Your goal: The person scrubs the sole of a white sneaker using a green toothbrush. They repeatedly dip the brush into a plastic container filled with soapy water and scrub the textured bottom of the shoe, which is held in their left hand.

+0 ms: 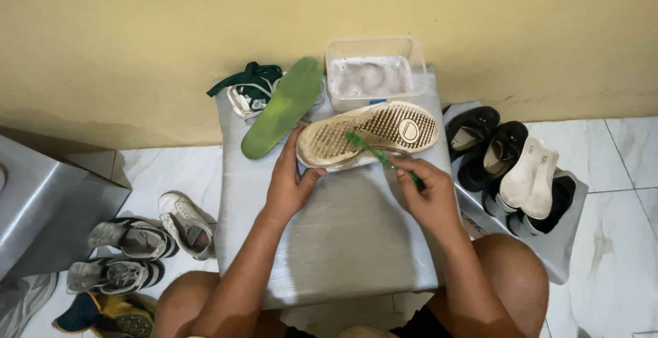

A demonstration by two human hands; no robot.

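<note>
A sneaker (pixel 384 131) lies sole-up on the grey wrapped stool top (pixel 343 242), its tan ribbed sole facing me. My left hand (pixel 289 180) grips the shoe's heel end from the left. My right hand (pixel 425 197) holds a green toothbrush (pixel 375 150), whose bristle head rests on the middle of the sole. A green insole (pixel 282 108) lies at an angle just left of the shoe, close to my left fingers.
A clear plastic tub of foamy water (pixel 373 76) stands at the stool's back edge by the yellow wall. A green-laced shoe (pixel 250 91) sits at the back left. Black shoes and a white insole (pixel 529 177) are piled at right; several sneakers (pixel 137 242) lie on the floor left.
</note>
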